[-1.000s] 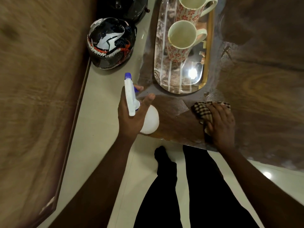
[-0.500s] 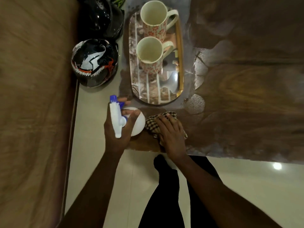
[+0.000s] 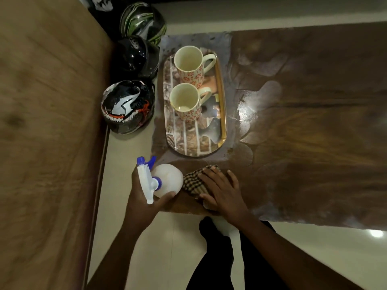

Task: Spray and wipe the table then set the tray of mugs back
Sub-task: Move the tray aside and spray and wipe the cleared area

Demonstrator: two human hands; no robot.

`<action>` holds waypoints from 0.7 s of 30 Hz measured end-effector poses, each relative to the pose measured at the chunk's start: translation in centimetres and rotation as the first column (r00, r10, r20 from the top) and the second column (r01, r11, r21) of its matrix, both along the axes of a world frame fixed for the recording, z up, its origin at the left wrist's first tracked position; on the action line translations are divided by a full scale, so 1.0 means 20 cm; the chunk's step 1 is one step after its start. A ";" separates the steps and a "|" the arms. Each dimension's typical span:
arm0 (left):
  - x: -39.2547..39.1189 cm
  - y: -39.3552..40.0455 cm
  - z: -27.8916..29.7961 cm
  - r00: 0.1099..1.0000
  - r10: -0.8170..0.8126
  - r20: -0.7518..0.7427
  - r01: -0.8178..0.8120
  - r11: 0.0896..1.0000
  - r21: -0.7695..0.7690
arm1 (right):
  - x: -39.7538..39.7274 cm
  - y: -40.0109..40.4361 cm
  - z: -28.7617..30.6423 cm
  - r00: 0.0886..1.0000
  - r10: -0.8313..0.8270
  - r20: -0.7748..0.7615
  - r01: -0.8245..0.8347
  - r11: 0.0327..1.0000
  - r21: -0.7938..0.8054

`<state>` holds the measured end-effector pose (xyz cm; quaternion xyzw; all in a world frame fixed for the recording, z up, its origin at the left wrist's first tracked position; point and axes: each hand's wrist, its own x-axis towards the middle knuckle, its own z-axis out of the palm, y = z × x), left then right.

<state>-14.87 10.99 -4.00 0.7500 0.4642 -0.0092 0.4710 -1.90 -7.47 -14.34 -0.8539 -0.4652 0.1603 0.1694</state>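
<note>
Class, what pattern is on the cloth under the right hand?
A dark brown and cream check on the wiping cloth, seen in the head view.

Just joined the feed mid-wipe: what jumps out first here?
The left hand grips a spray bottle at the table's near corner, and beside it the right hand presses a checked cloth flat. Behind them, a tray holds two floral mugs; three helmets sit on the floor left of it.
</note>
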 end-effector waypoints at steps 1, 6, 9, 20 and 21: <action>-0.05 0.04 0.01 0.997 -0.057 -0.048 0.057 0.998 -0.010 | 0.04 -0.02 0.02 1.000 -0.019 -0.022 0.020 0.999 0.026; -0.14 0.39 0.17 0.972 -0.170 -0.162 0.186 0.979 0.085 | 0.37 -0.06 0.19 0.883 -0.268 -0.386 0.345 0.927 0.146; 0.14 0.53 0.25 0.992 0.000 -0.123 0.037 0.952 0.304 | 0.61 0.03 0.22 0.794 -0.394 -0.462 0.510 0.847 0.154; 1.07 0.66 -0.10 0.816 -0.301 -0.494 0.401 0.910 0.107 | 1.00 0.49 0.08 0.730 -0.458 -0.507 0.522 0.853 -0.018; 1.07 0.66 -0.13 0.828 -0.293 -0.479 0.380 0.920 0.094 | 1.00 0.51 0.08 0.726 -0.458 -0.513 0.528 0.849 -0.010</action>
